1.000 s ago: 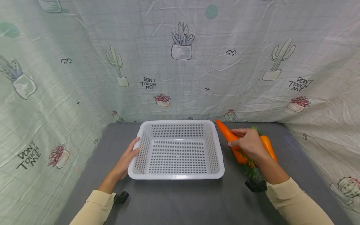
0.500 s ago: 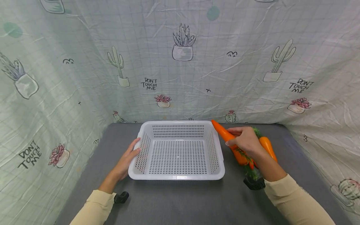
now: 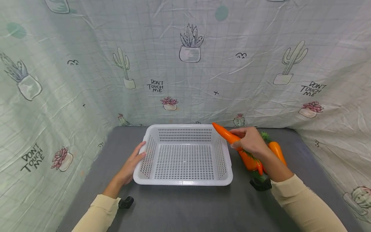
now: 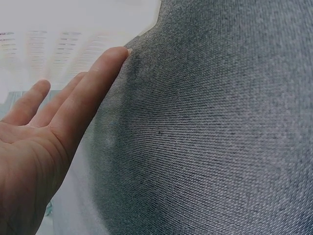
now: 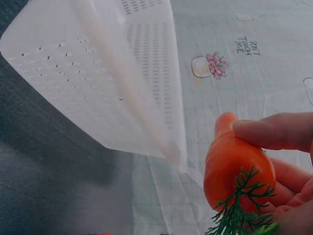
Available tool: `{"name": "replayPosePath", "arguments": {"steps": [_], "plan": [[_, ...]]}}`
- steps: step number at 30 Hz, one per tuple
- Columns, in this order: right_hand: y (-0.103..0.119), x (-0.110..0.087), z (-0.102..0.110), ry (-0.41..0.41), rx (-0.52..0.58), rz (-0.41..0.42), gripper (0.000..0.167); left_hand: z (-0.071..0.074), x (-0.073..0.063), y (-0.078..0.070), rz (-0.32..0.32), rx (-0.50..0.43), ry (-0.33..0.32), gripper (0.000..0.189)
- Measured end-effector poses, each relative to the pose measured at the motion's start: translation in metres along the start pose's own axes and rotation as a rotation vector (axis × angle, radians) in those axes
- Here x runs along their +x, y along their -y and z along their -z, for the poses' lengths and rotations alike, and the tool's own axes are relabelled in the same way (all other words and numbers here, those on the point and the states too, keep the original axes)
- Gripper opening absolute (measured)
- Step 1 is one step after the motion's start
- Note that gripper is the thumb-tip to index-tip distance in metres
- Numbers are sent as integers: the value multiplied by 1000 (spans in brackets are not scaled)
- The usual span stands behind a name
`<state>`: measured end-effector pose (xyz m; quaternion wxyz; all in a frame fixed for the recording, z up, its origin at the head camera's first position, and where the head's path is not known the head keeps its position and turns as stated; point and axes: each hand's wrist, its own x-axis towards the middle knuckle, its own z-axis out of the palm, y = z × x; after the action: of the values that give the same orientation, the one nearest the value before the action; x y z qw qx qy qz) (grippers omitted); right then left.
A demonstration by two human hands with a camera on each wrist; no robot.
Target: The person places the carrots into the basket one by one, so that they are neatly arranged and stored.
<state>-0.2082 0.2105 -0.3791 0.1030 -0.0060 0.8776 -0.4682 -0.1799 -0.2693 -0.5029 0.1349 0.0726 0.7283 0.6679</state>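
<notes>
My right hand (image 3: 251,141) pinches an orange carrot (image 3: 227,133) between thumb and fingers, its pointed end overlapping the back right corner of a white perforated plastic basket (image 3: 182,182). Seen from the right wrist, the carrot (image 5: 237,181) has green feathery leaves (image 5: 239,213) at its thick end and is held beside the basket wall (image 5: 73,73). At the basket's left side, my left hand (image 3: 130,166) touches the rim with its fingers. The left wrist view shows straight fingers (image 4: 80,107) against the basket's outer side.
Under my right wrist lie another carrot (image 3: 248,161), a small red-orange piece (image 3: 260,168) and, farther right, a yellow-orange vegetable (image 3: 277,151), partly hidden by the arm. The grey table (image 3: 185,209) is enclosed by a cactus-print cloth (image 3: 214,74) behind and at the sides.
My right hand has moved left and slightly up with the carrot, bringing its tip over the basket's rim. The left hand stays at the basket's side.
</notes>
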Motion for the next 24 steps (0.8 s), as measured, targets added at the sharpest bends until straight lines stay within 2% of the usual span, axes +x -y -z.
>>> {"name": "replayPosePath", "arguments": {"steps": [10, 16, 24], "plan": [[8, 6, 3, 84, -69, 78, 64, 0, 0, 0, 8, -11, -7, 62], [13, 15, 7, 157, -67, 121, 64, 1, -1, 0, 0, -11, 4, 63], [24, 25, 10, 241, -75, 231, 64, 1, -2, -1, 15, -20, -4, 62]]}}
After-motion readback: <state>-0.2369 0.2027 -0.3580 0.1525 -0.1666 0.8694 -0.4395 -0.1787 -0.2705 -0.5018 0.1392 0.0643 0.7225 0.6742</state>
